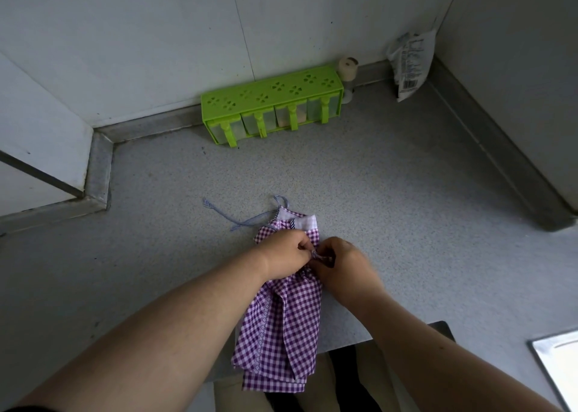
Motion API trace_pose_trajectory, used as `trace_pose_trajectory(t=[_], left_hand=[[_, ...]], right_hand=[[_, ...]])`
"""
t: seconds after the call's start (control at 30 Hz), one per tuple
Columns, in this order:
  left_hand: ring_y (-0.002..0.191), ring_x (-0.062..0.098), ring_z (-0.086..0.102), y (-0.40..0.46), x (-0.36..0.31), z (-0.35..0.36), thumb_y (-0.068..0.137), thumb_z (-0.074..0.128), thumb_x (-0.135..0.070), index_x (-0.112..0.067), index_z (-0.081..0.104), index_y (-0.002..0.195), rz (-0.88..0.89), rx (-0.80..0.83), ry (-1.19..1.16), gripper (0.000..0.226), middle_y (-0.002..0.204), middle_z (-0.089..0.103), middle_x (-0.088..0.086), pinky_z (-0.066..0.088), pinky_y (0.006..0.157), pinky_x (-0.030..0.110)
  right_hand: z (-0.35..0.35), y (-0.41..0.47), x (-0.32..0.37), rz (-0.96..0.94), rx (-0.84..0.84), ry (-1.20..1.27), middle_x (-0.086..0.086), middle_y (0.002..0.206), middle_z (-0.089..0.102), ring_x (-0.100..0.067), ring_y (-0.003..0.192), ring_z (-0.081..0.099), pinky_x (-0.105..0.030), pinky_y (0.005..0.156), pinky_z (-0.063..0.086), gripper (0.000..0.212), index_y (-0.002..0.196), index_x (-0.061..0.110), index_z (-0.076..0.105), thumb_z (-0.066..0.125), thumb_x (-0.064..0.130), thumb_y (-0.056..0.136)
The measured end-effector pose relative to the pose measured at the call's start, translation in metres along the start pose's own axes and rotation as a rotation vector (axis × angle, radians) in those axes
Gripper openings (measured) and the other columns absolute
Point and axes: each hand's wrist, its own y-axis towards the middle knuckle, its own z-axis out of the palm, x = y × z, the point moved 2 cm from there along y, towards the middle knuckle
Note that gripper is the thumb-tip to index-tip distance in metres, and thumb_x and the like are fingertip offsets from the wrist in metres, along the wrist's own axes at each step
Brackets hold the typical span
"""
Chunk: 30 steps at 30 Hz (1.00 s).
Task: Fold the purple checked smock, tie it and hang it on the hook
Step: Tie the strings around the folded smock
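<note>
Two hands met over the folded purple checked smock (pixel 281 327), which lay lengthwise on the grey counter (pixel 391 192) with its lower end hanging over the near edge. We noted the left hand (pixel 286 252) and the right hand (pixel 341 263) each pinching the blue tie string (pixel 319 256) at the gathered waist, fingers curled round it. A loose string end (pixel 233 219) trailed left, and a green spice rack (pixel 270 105) stood against the back wall.

Green spice rack (pixel 271 105) against the wall on grey speckled worktop (pixel 391 192); beige-capped jar (pixel 347 70) just beside it; printed plastic packet (pixel 409 64) leaning in the corner.
</note>
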Motion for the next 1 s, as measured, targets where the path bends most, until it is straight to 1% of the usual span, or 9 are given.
trace_pose_trajectory(t=[0.2,0.3,0.43,0.6,0.7,0.77,0.83,0.9,1.0], left_hand=[[0.091,0.010,0.070,-0.007,0.002,0.000,0.091,0.073,-0.021,-0.026,0.071,0.107,0.035,0.067,0.011,0.016,0.098,0.073,-0.007,0.058,0.085,0.030],[0.094,0.009,0.069,-0.006,0.003,0.000,0.096,0.073,-0.027,-0.026,0.073,0.108,0.042,0.027,0.040,0.012,0.101,0.071,-0.010,0.056,0.089,0.029],[0.082,0.009,0.065,-0.007,0.006,-0.001,0.100,0.064,-0.026,-0.029,0.067,0.095,0.006,-0.020,-0.005,0.007,0.094,0.070,-0.007,0.051,0.073,0.027],[0.064,0.011,0.050,-0.008,0.006,0.001,0.101,0.053,-0.026,-0.023,0.062,0.087,-0.044,-0.013,-0.056,0.017,0.076,0.059,-0.004,0.042,0.063,0.031],[0.068,0.014,0.057,-0.007,0.008,0.001,0.101,0.055,-0.027,-0.023,0.063,0.092,-0.060,-0.030,-0.083,0.013,0.082,0.064,-0.002,0.048,0.066,0.034],[0.082,0.020,0.070,-0.007,0.011,0.001,0.100,0.058,-0.028,-0.025,0.064,0.093,-0.075,-0.054,-0.142,0.010,0.091,0.071,0.001,0.058,0.080,0.040],[0.090,0.021,0.074,-0.006,0.015,0.003,0.098,0.061,-0.028,-0.025,0.066,0.091,-0.077,-0.081,-0.226,0.008,0.092,0.075,0.002,0.060,0.092,0.049],[0.086,0.018,0.073,-0.005,0.017,0.004,0.098,0.063,-0.028,-0.023,0.066,0.091,-0.071,-0.096,-0.289,0.009,0.089,0.073,-0.001,0.060,0.094,0.048],[0.078,0.014,0.064,-0.004,0.018,0.007,0.100,0.066,-0.036,-0.025,0.066,0.087,-0.060,-0.131,-0.370,0.017,0.082,0.067,-0.002,0.056,0.085,0.041]], right_hand=[[-0.003,0.002,-0.005,-0.076,0.096,0.000,0.013,0.086,0.055,-0.007,0.076,0.054,-0.022,0.064,0.037,0.018,0.079,0.037,0.052,0.065,0.035,0.091],[-0.008,0.002,-0.005,-0.102,0.149,0.001,0.013,0.089,0.055,-0.005,0.079,0.053,-0.023,0.068,0.040,0.017,0.081,0.036,0.052,0.067,0.033,0.089],[-0.010,-0.001,-0.002,-0.136,0.177,-0.030,0.015,0.097,0.054,-0.008,0.091,0.054,-0.028,0.082,0.050,0.010,0.090,0.038,0.059,0.067,0.033,0.087],[-0.009,-0.003,0.004,-0.146,0.243,-0.077,0.014,0.098,0.057,-0.014,0.097,0.055,-0.036,0.096,0.044,0.013,0.083,0.036,0.057,0.060,0.048,0.080],[-0.010,-0.006,0.002,-0.092,0.210,0.001,0.010,0.082,0.062,-0.010,0.077,0.058,-0.030,0.076,0.047,0.013,0.078,0.029,0.057,0.063,0.041,0.082],[-0.014,-0.008,-0.003,0.015,0.122,0.026,0.008,0.081,0.063,-0.010,0.074,0.060,-0.027,0.063,0.048,0.010,0.083,0.031,0.058,0.066,0.033,0.090],[-0.017,-0.007,-0.006,0.023,0.069,-0.019,0.011,0.088,0.066,-0.009,0.078,0.062,-0.030,0.068,0.055,0.003,0.093,0.033,0.061,0.064,0.035,0.093],[-0.017,-0.007,-0.002,-0.055,0.096,-0.073,0.013,0.100,0.070,-0.009,0.087,0.064,-0.031,0.079,0.057,0.013,0.107,0.036,0.068,0.062,0.034,0.096],[-0.015,-0.007,0.004,-0.193,0.139,-0.167,0.009,0.103,0.070,-0.014,0.091,0.064,-0.031,0.080,0.054,0.020,0.112,0.034,0.073,0.060,0.036,0.097]])
